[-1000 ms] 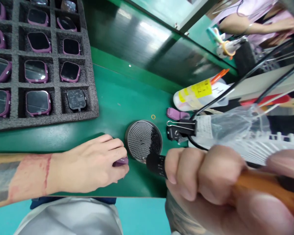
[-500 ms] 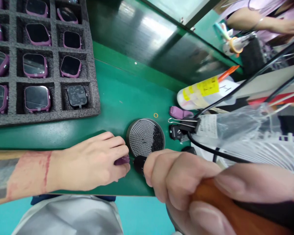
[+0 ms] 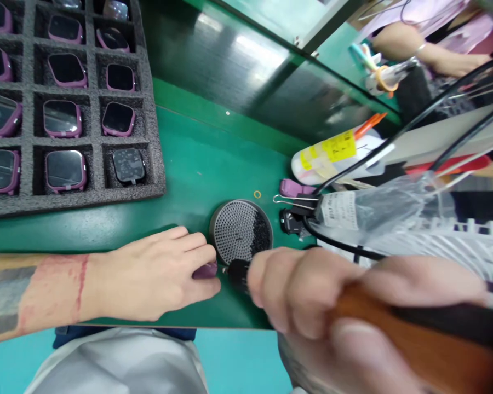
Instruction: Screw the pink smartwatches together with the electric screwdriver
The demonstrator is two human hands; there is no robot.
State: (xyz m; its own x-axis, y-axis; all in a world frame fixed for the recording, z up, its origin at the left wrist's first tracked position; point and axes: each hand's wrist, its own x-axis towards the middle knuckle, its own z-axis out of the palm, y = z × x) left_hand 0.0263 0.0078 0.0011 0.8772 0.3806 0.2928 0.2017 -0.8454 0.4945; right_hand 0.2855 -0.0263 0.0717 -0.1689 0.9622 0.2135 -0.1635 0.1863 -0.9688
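My left hand [image 3: 164,276] is closed around a small purple watch case [image 3: 206,270], most of it hidden by my fingers. My right hand [image 3: 312,290] grips an electric screwdriver [image 3: 378,323] with an orange-brown and black body, large and close to the camera. Its black nose [image 3: 237,273] points left at the watch case, with a small gap between the tip and the case. Just beyond both hands sits a round grey screw tray [image 3: 235,232], full of small holes, with tiny black screws [image 3: 262,232] gathered on its right side.
A dark foam tray [image 3: 156,186] at the left holds several purple-framed watches [image 3: 66,169]. At the right lie a white bottle [image 3: 324,158], a purple part [image 3: 291,188], a binder clip [image 3: 306,203], cables and a plastic bag [image 3: 386,202]. Another person's arm [image 3: 439,57] shows behind the partition.
The screwdriver's tip has drawn slightly to the right, away from the watch case, which has turned a little in my left hand. The view has shifted slightly.
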